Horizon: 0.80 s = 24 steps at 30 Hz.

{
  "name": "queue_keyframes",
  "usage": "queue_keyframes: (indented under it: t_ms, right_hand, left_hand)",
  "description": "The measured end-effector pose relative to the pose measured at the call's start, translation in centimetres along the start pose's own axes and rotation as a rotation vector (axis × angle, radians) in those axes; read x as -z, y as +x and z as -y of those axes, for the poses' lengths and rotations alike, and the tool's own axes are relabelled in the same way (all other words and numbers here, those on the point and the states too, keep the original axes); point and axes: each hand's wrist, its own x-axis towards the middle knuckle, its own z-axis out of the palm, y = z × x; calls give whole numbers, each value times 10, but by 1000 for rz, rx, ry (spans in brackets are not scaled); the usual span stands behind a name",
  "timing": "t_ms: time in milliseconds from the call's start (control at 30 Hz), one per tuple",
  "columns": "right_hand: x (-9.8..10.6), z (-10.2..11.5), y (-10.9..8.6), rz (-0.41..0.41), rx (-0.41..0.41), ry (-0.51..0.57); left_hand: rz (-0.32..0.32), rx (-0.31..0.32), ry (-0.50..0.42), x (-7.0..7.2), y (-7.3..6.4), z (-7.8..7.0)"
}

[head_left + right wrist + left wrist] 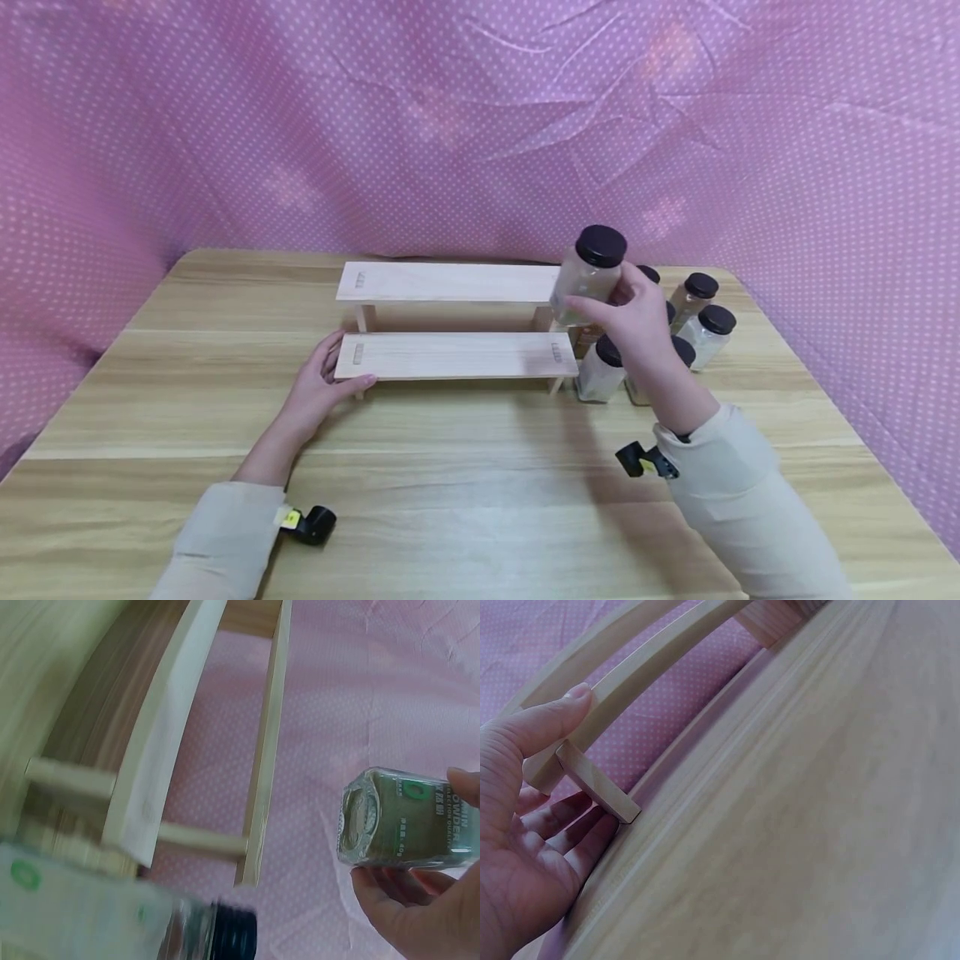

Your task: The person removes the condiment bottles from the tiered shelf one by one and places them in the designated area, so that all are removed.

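Observation:
A two-tier wooden rack (pixel 450 357) stands on the table with bare boards. My left hand (pixel 313 398) holds the left end of its lower board. In the left wrist view the thumb (pixel 551 724) lies on the board's edge, and the fingers reach behind the short leg (pixel 596 784). My right hand (pixel 648 325) grips a clear spice jar (pixel 585 282) with a black lid, raised near the right end of the upper board. The right wrist view shows powder and a printed label in this jar (pixel 412 825); its lid is out of that view.
Several more black-lidded jars, among them a pale one (pixel 600 372) and another at the right (pixel 707 335), stand right of the rack, partly hidden by my right arm. A pink dotted cloth (pixel 450 125) hangs behind the wood-grain table (pixel 450 500).

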Motion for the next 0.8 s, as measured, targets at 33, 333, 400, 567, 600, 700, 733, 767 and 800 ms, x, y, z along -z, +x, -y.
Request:
queue_keyframes:
  t_ms: [33, 333, 400, 567, 600, 700, 733, 767, 800]
  right_hand:
    - [3, -1, -1, -9, -8, -2]
    - [32, -9, -6, -95, -19, -101]
    - [38, -10, -7, -106, -32, -107]
    - [55, -14, -11, -128, -67, -98]
    - [59, -16, -11, -131, -62, -73]
    - [71, -21, -12, -140, -29, 2]
    - [75, -22, -13, -143, -15, 33]
    - [78, -23, -13, -149, -3, 62]
    - [81, -25, -14, -151, 10, 85]
  left_hand:
    - [0, -1, 0, 0, 0, 0]
    - [6, -6, -7, 0, -1, 0]
    - [8, -5, -8, 0, -1, 1]
    - [8, -5, -13, -1, -1, 1]
    - [7, -7, -14, -1, -1, 1]
    - [5, -7, -11, -1, 0, 0]
    - [5, -5, -8, -1, 0, 0]
    - [4, -3, -6, -1, 0, 0]
    - [3, -1, -2, 0, 0, 0]
